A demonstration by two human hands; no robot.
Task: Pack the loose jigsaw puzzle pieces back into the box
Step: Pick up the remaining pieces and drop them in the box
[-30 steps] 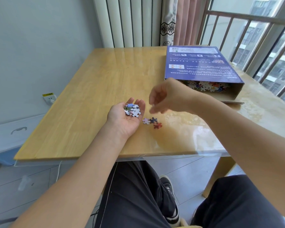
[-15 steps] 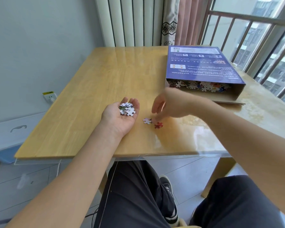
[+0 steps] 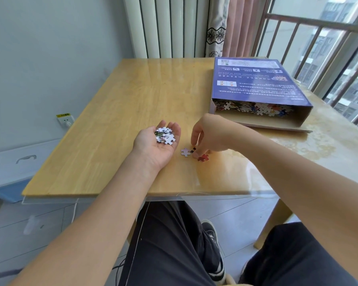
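Note:
My left hand [image 3: 153, 145] lies palm up on the wooden table [image 3: 116, 124] and cradles a small heap of puzzle pieces [image 3: 164, 135]. Just to its right my right hand [image 3: 210, 137] reaches down and pinches a dark piece [image 3: 193, 150] between thumb and fingers. A pale lilac piece [image 3: 185, 152] and a red piece [image 3: 203, 158] lie flat beside that pinch. The blue puzzle box [image 3: 256, 81] rests at the back right, its near end open, with many pieces [image 3: 254, 108] showing inside.
A radiator [image 3: 167, 27] and curtain [image 3: 234, 25] stand behind the table, a railing [image 3: 318, 48] at the right. A white and blue storage bin [image 3: 10, 168] sits on the floor at the left, below a wall socket [image 3: 65, 119]. My legs are under the table's front edge.
My right hand dropped from above the left palm down to the loose pieces and has taken the dark one between its fingers. The left hand stayed still with its heap.

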